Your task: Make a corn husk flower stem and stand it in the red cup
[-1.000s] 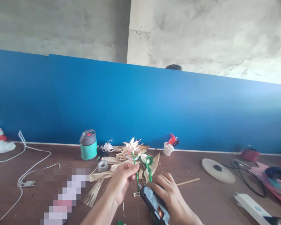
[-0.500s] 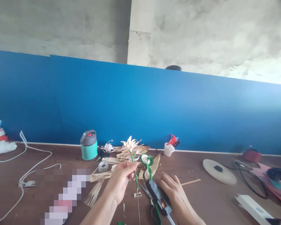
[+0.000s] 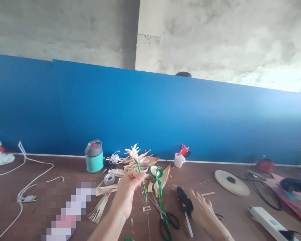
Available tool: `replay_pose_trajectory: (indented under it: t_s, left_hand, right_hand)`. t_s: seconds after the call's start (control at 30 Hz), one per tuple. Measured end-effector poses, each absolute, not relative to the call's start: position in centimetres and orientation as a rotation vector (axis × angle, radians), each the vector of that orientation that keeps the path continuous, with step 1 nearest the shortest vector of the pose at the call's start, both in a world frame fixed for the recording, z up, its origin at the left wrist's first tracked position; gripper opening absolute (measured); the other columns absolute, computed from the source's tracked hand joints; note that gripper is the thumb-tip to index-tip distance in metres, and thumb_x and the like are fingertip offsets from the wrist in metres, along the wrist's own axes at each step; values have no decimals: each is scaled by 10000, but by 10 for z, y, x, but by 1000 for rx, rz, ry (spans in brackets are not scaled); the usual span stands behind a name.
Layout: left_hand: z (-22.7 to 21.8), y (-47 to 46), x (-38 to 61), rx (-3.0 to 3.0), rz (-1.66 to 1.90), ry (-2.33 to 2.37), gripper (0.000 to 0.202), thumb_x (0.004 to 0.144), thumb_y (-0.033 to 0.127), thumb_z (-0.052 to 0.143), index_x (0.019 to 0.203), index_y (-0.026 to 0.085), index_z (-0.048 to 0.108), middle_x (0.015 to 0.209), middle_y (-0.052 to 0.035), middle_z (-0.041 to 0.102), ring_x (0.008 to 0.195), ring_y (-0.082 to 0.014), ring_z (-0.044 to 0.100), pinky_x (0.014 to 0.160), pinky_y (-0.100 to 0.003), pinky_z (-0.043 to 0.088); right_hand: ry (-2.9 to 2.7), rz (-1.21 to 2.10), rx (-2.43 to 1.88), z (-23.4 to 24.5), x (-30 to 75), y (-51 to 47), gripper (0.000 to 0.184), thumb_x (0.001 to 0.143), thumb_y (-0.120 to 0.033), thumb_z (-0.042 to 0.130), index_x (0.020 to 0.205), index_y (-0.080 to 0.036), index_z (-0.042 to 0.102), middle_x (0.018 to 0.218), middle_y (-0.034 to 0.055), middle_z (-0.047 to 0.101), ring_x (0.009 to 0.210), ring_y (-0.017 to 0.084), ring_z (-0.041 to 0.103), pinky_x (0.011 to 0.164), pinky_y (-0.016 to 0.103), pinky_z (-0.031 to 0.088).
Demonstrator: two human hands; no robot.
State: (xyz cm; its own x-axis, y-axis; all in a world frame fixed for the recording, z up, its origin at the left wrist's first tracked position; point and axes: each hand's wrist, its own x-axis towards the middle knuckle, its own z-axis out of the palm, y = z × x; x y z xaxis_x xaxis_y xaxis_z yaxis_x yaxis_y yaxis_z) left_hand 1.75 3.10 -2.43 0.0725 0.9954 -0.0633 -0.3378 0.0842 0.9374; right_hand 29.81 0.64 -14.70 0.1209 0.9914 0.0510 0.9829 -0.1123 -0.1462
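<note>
My left hand (image 3: 130, 189) pinches the green-wrapped stem of an artificial flower (image 3: 132, 152) between thumb and fingers. Its pale, husk-like petals point up, and bare thin wire (image 3: 147, 219) runs down below the green wrapping. On the right, my right hand (image 3: 203, 211) has its fingers stretched out over the table, right beside a black glue gun (image 3: 185, 201). A translucent glue stick (image 3: 189, 226) sticks out of the gun's near end; its handle is hidden by the hand. Between my hands lie scissors (image 3: 163, 214) with black handles and a roll of green tape (image 3: 155, 170) with a loose strip.
Dried husks (image 3: 115, 189) and a clear tape roll (image 3: 109, 179) lie around the left hand. Behind stand a teal container (image 3: 94, 160) and a white cup (image 3: 179, 160) with pens. To the right are a white disc (image 3: 232, 183) and a power strip (image 3: 267, 222).
My right hand and the glue gun have moved right, away from the scissors, which now show fully. The fingers have straightened. The flower has tilted slightly left in my left hand.
</note>
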Motion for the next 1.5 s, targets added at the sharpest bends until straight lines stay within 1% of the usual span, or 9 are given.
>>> replay_pose_trajectory:
  t_s: [0.27, 0.57, 0.7, 0.9, 1.07, 1.13, 1.23, 1.33, 1.5]
  left_hand:
    - [-23, 31, 18, 925, 1259, 942, 426, 553, 430, 799, 517, 192, 447, 521, 56, 409, 599, -123, 306, 638, -278, 247]
    - [-15, 27, 19, 921, 1248, 985, 444, 527, 455, 789, 522, 199, 426, 511, 57, 401, 588, -124, 289, 616, -270, 231]
    - [-16, 27, 19, 922, 1238, 983, 448, 527, 453, 785, 525, 201, 415, 510, 59, 399, 584, -119, 287, 610, -268, 229]
    - [-17, 28, 17, 930, 1242, 983, 436, 536, 446, 784, 531, 195, 427, 508, 63, 407, 589, -115, 303, 618, -265, 239]
    - [-19, 30, 17, 951, 1243, 974, 434, 558, 450, 778, 520, 193, 431, 509, 60, 422, 588, -114, 320, 616, -265, 248]
    - [-21, 30, 18, 955, 1255, 979, 431, 560, 455, 779, 523, 192, 440, 512, 60, 430, 588, -113, 327, 614, -261, 256]
    - [-23, 29, 20, 960, 1284, 1007, 422, 564, 449, 784, 531, 186, 456, 513, 65, 436, 586, -108, 344, 615, -251, 272]
    - [-22, 27, 20, 959, 1322, 1031, 395, 577, 429, 785, 555, 177, 483, 531, 61, 476, 591, -104, 391, 620, -239, 297]
    - [-16, 23, 18, 973, 1422, 1092, 368, 583, 407, 786, 577, 170, 504, 549, 58, 506, 585, -95, 426, 603, -215, 321]
  right_hand:
    - [-1967, 147, -2345, -150, 299, 10, 712, 641, 58, 375, 1304, -178, 485, 1228, 179, 586, 1151, 335, 529, 869, 467, 384]
    - [-1915, 452, -2369, -154, 309, 14, 762, 617, -38, 446, 1364, -185, 411, 1354, 157, 502, 1270, 348, 417, 934, 508, 358]
    - [-1917, 456, -2302, -158, 314, 20, 746, 601, -39, 448, 1339, -152, 437, 1311, 141, 545, 1226, 304, 475, 934, 401, 384]
    - [-1927, 322, -2263, -157, 306, 30, 654, 616, -25, 456, 1258, -140, 512, 1233, 138, 592, 1175, 261, 519, 909, 315, 392]
    - [-1864, 190, -2327, -129, 286, 22, 521, 638, -33, 493, 1144, -97, 594, 1115, 213, 599, 1094, 390, 524, 833, 448, 398]
    - [-1797, 139, -2215, -107, 264, 16, 335, 727, -93, 486, 1014, -130, 655, 1066, 190, 615, 1057, 377, 535, 828, 450, 388]
    - [-1708, 635, -1618, -73, 218, 8, 224, 835, -288, 501, 885, -160, 678, 839, 89, 663, 798, 232, 595, 725, 319, 418]
    - [-1576, 1084, -1269, -53, 175, 3, 363, 785, -488, 592, 853, -143, 682, 713, 38, 628, 665, 171, 532, 605, 267, 386]
    - [-1419, 1187, -1184, -49, 145, 5, 299, 658, -357, 723, 826, -124, 642, 631, -1, 582, 554, 111, 457, 510, 226, 342]
